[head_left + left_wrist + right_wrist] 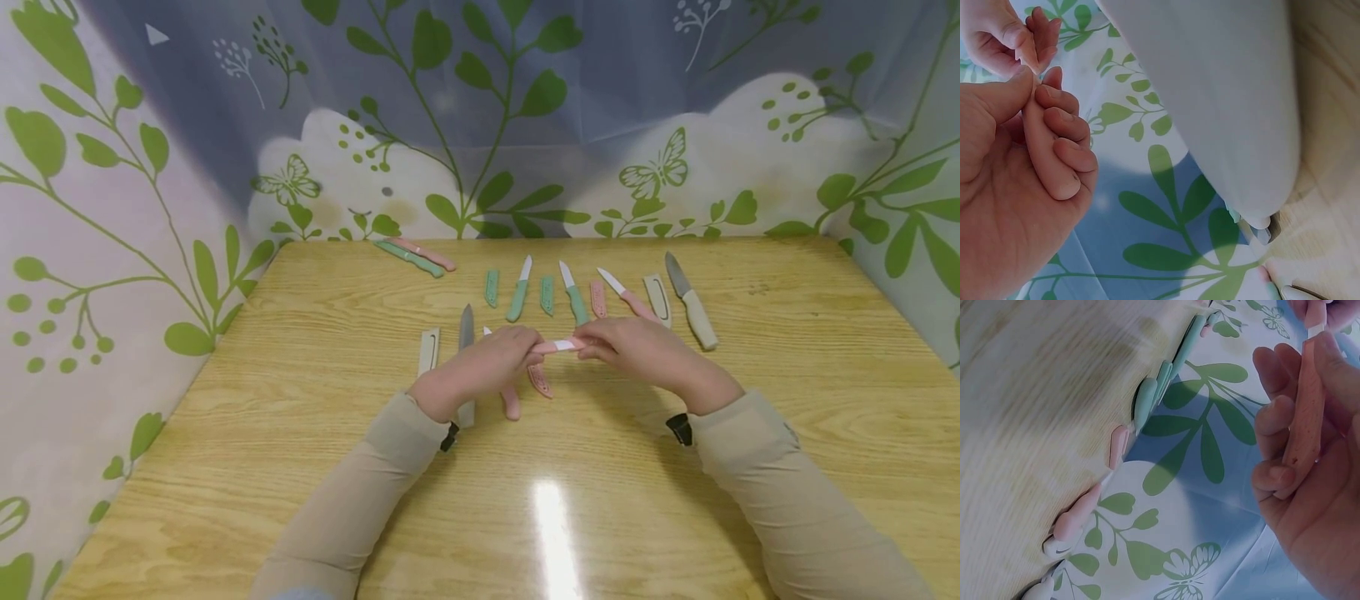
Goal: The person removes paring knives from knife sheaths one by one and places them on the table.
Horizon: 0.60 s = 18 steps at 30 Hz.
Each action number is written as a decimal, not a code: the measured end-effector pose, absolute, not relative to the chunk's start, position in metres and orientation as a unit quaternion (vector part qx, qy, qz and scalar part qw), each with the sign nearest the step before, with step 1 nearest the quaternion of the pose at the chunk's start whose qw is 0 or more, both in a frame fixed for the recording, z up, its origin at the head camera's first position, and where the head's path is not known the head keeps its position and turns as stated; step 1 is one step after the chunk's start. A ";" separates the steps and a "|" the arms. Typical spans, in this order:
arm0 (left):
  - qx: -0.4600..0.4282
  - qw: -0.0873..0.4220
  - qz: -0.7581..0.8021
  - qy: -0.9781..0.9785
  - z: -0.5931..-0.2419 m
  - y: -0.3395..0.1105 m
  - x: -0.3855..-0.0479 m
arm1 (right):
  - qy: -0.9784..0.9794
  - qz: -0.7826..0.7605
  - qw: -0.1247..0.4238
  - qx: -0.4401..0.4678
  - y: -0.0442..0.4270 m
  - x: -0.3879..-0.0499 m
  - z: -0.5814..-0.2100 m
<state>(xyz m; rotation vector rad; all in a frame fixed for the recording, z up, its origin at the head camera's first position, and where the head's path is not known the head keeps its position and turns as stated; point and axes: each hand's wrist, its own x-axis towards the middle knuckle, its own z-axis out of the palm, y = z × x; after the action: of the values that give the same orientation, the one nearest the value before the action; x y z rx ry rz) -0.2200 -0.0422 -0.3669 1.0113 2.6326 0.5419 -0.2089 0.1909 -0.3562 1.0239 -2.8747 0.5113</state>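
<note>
Above the table, my left hand (487, 358) curls its fingers round the pink handle of a paring knife (1047, 150). My right hand (645, 354) grips a pink blade sheath (1307, 412) with holes in it. A short stretch of white blade shows between the two hands, its tip hidden in the sheath. Under my left hand lie another pink knife (512, 402), a pink sheath (540, 381) and a large grey-bladed knife (467, 327), all partly covered. A beige sheath (428, 348) is just left of them.
Farther back lie green knives (517, 300) with green sheaths (491, 287), a pink knife (637, 304), a pink sheath (597, 297), a beige sheath (657, 298) and a beige-handled knife (699, 317). Sheathed green (420, 260) and pink (431, 254) knives lie at the back left. Patterned cloth surrounds the table.
</note>
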 end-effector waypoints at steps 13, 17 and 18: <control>0.346 0.140 0.189 0.908 -0.368 -0.042 -0.220 | -0.927 0.161 0.023 0.337 0.191 -0.209 -0.355; 0.345 0.143 0.196 0.907 -0.367 -0.042 -0.220 | -0.926 0.163 0.023 0.339 0.192 -0.209 -0.355; 0.346 0.142 0.194 0.907 -0.367 -0.042 -0.220 | -0.926 0.165 0.023 0.340 0.192 -0.210 -0.355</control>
<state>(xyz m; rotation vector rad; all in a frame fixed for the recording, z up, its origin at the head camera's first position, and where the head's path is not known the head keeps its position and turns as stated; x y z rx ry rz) -0.2202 -0.0415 -0.3666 0.9972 2.6173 0.5589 -0.2097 0.1924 -0.3554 1.0512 -2.8663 0.5098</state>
